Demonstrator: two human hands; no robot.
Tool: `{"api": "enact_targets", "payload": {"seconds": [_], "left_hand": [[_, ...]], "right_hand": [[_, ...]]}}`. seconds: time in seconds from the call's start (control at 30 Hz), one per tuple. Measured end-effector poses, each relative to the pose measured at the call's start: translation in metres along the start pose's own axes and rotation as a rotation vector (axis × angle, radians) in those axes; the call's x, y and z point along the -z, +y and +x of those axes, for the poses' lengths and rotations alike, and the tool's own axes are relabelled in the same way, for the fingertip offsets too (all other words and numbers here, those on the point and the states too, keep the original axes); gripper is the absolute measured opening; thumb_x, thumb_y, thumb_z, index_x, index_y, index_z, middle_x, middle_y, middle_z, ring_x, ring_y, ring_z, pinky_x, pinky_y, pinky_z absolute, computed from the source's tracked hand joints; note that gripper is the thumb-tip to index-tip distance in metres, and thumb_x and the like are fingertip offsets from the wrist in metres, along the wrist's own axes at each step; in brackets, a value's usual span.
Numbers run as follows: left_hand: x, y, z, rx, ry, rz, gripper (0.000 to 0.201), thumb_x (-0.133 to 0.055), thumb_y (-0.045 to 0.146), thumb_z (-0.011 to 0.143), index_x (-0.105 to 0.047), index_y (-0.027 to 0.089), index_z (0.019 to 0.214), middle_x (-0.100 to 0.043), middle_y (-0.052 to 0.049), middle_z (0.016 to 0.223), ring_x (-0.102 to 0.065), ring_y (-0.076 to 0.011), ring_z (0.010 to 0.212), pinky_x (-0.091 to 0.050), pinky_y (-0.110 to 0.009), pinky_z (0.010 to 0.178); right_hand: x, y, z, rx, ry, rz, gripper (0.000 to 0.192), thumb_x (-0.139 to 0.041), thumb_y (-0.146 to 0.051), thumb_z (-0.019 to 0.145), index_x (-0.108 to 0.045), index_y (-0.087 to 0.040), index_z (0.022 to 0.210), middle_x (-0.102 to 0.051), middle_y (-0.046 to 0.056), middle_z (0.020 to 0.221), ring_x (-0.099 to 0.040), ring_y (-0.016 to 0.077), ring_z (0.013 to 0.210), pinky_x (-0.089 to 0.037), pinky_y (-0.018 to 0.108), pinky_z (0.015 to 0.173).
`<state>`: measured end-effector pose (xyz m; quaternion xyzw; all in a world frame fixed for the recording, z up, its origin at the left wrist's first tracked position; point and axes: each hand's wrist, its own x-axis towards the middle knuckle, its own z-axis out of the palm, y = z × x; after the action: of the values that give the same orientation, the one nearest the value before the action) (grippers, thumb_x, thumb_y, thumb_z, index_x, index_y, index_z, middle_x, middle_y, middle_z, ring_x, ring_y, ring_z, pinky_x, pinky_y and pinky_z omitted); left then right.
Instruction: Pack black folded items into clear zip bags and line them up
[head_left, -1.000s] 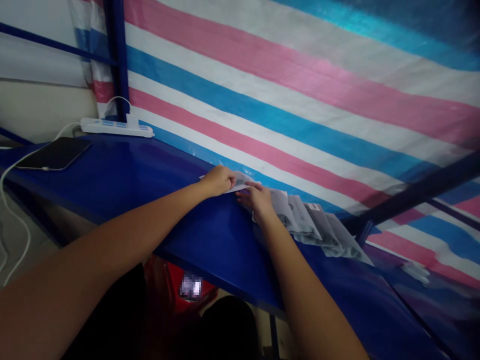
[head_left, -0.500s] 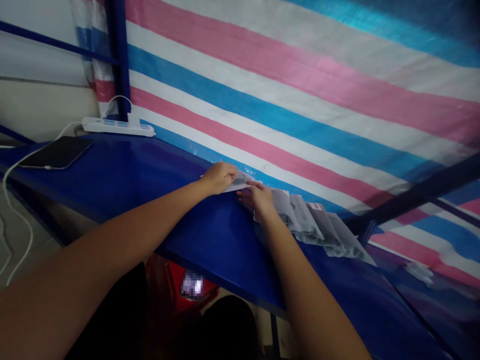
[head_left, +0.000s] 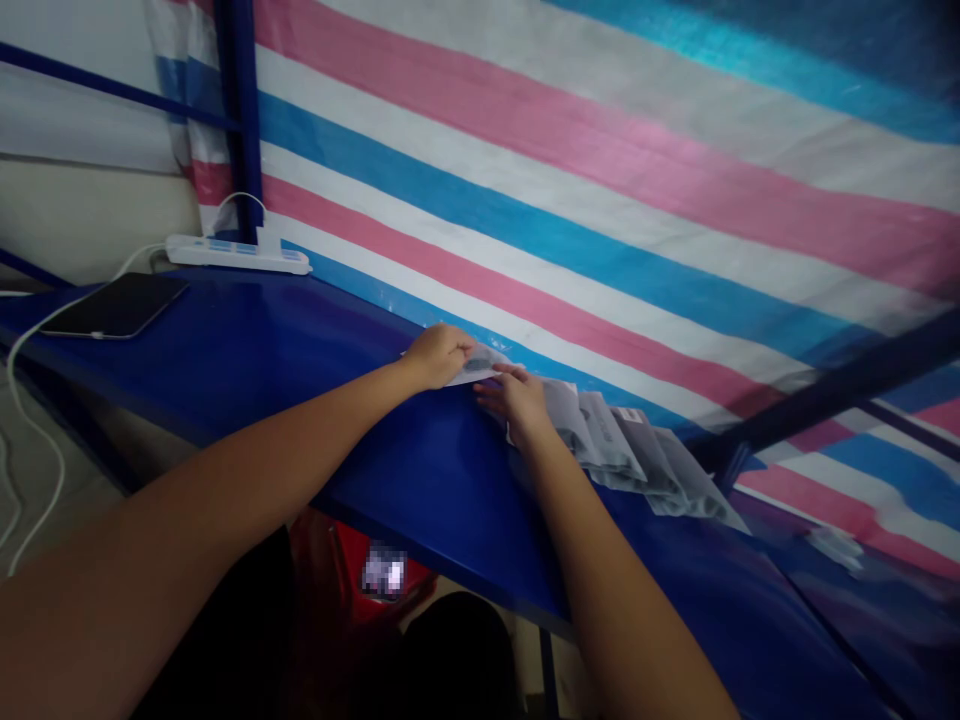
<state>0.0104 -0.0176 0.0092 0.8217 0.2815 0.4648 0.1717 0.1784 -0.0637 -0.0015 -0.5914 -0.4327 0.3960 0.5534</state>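
Observation:
A flat, translucent whitish plastic bag [head_left: 486, 359] lies between my two hands by the striped sheet, with something grey showing inside. My left hand [head_left: 439, 356] is curled closed on the bag's left part, fingers bent in. At the bag's right end, my right hand [head_left: 519, 400] has its edge between the fingers, some above it and some below. Just beyond my right hand, several similar packets [head_left: 611, 440] overlap in a row along the back of the blue tabletop [head_left: 435, 470]. One carries printed lettering and another a small label; their contents look grey and soft.
A red, white and blue striped sheet [head_left: 525, 210] hangs behind the table. To the left are a white power strip [head_left: 236, 254] and a dark tablet [head_left: 116, 305] with a white cable. A red stool [head_left: 352, 560] stands below; a dark slanted bar [head_left: 825, 380] crosses at right.
The view has shifted very slightly. Both hands keep almost the same place on the bag, and the row of packets has not moved.

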Motion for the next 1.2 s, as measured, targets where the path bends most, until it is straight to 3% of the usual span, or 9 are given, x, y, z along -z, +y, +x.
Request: {"api": "enact_targets", "payload": {"seconds": [0.23, 0.57, 0.97, 1.1, 1.2], "left_hand": [[0.002, -0.001, 0.001, 0.023, 0.024, -0.042, 0.018, -0.040, 0.018, 0.069, -0.040, 0.020, 0.050, -0.041, 0.002, 0.050, -0.041, -0.0128, 0.054, -0.031, -0.030, 0.057], [0.001, 0.006, -0.003, 0.048, -0.083, -0.012, 0.018, -0.042, 0.018, 0.069, -0.043, 0.020, 0.052, -0.044, 0.002, 0.050, -0.038, -0.0126, 0.053, -0.027, -0.030, 0.054], [0.003, 0.007, -0.001, 0.117, -0.044, 0.051, 0.019, -0.043, 0.016, 0.072, -0.042, 0.020, 0.053, -0.042, 0.002, 0.052, -0.041, -0.0133, 0.056, -0.027, -0.031, 0.056], [0.003, 0.009, -0.002, 0.125, -0.060, 0.182, 0.019, -0.045, 0.016, 0.076, -0.048, 0.020, 0.057, -0.050, 0.001, 0.056, -0.046, -0.0148, 0.059, -0.029, -0.031, 0.057], [0.001, 0.013, -0.004, 0.060, -0.057, 0.271, 0.018, -0.044, 0.015, 0.080, -0.057, 0.020, 0.068, -0.062, -0.001, 0.070, -0.054, -0.0167, 0.068, -0.035, -0.031, 0.062]], "right_hand": [[0.000, 0.001, 0.003, -0.014, 0.003, 0.008, 0.022, -0.046, -0.010, 0.086, -0.060, -0.017, 0.102, -0.069, 0.006, 0.084, -0.072, 0.0174, 0.068, -0.060, 0.027, 0.055], [0.000, 0.002, 0.001, 0.002, -0.006, -0.014, 0.022, -0.048, -0.011, 0.085, -0.059, -0.016, 0.103, -0.068, 0.007, 0.087, -0.072, 0.0177, 0.069, -0.060, 0.027, 0.055], [0.001, 0.001, 0.000, -0.010, -0.034, 0.007, 0.026, -0.045, -0.010, 0.082, -0.061, -0.016, 0.102, -0.069, 0.007, 0.087, -0.072, 0.0186, 0.069, -0.059, 0.028, 0.056], [0.002, 0.000, 0.000, -0.034, -0.065, 0.036, 0.028, -0.045, -0.010, 0.078, -0.064, -0.016, 0.098, -0.072, 0.009, 0.087, -0.073, 0.0198, 0.072, -0.060, 0.030, 0.058], [0.002, -0.001, -0.002, -0.050, -0.173, 0.052, 0.029, -0.048, -0.012, 0.075, -0.066, -0.015, 0.097, -0.074, 0.011, 0.093, -0.073, 0.0222, 0.077, -0.060, 0.032, 0.062]]}}
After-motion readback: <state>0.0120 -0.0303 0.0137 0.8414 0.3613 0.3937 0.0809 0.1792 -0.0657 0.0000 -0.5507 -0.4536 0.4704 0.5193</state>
